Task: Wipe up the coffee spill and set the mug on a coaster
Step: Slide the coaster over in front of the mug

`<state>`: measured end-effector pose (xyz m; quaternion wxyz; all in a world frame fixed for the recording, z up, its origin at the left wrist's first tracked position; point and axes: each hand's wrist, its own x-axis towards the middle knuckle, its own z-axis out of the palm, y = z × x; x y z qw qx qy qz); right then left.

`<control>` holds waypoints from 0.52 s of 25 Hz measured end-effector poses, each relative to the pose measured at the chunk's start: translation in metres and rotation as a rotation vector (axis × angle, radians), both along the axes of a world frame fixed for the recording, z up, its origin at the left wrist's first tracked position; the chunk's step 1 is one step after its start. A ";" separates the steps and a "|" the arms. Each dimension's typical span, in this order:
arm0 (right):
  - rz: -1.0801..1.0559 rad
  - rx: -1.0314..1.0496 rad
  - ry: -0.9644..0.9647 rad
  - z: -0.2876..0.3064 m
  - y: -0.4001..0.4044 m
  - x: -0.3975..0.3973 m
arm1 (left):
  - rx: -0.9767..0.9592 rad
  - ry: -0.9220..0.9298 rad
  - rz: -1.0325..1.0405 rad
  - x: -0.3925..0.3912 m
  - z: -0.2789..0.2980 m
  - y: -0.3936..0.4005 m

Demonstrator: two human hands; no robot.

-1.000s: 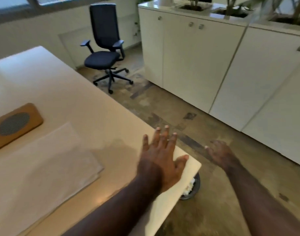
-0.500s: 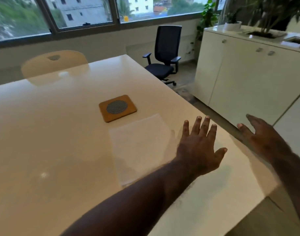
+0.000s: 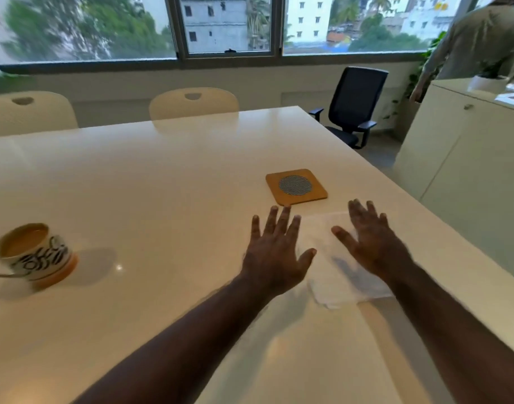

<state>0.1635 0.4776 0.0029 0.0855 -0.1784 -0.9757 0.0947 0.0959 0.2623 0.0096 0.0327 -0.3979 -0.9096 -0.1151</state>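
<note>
Left hand: the left hand is held flat with fingers spread and straight above the table, just left of the cloth; nothing is gripped.
Right hand: the right hand is spread over the white cloth, fingers straight; whether the palm presses the cloth or hovers above it cannot be told.
Cloth: it is laid folded and flat near the table's right edge, just in front of the coaster, seemingly so that it can be taken up for wiping.
Coaster: the wooden coaster with a round mesh centre is set just beyond the fingertips, bare, ready for the mug.
Mug: the patterned mug is seen upright at the far left, well apart from both hands and the coaster, with coffee inside.
Spill: no clear puddle can be made out on the glossy top.
Step judged: the cloth is probably about to be grasped; wiping and moving the mug are not yet done.
</note>
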 end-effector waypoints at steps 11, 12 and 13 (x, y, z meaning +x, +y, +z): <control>0.232 0.048 -0.141 -0.028 -0.161 -0.065 | 0.042 -0.054 0.291 -0.056 -0.018 -0.145; 0.232 0.042 -0.140 -0.030 -0.165 -0.066 | 0.053 -0.063 0.304 -0.057 -0.021 -0.149; 0.231 0.040 -0.131 -0.031 -0.168 -0.069 | 0.058 -0.076 0.318 -0.059 -0.022 -0.150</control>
